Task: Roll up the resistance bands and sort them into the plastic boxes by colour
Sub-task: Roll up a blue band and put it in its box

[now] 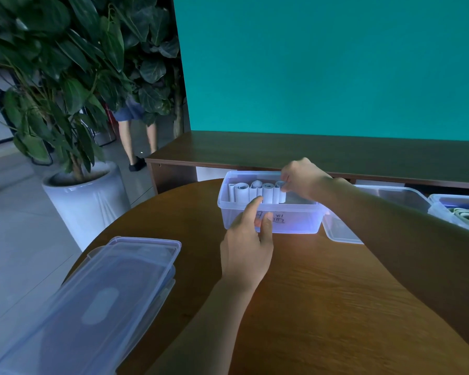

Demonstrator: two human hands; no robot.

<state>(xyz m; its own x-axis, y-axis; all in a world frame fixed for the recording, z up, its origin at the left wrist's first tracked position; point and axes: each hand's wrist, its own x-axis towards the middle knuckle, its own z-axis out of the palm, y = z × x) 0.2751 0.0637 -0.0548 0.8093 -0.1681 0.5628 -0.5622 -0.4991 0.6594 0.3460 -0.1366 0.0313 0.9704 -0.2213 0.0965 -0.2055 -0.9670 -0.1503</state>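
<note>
Reaching into box (268, 220), right hand (303, 177) pinches rolled band (280, 189) (rightmost); left hand (245, 253) relaxed.

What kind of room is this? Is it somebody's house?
Probably an office or lobby rather than a house, though that is a guess. A big potted plant stands on a tiled floor, a long wooden counter runs along a teal wall, and someone works at a round wooden table.

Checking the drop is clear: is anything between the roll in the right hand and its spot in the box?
Nothing visible. The right hand holds the pale roll already inside the open box, at the row's right end; space beside it looks free.
</note>
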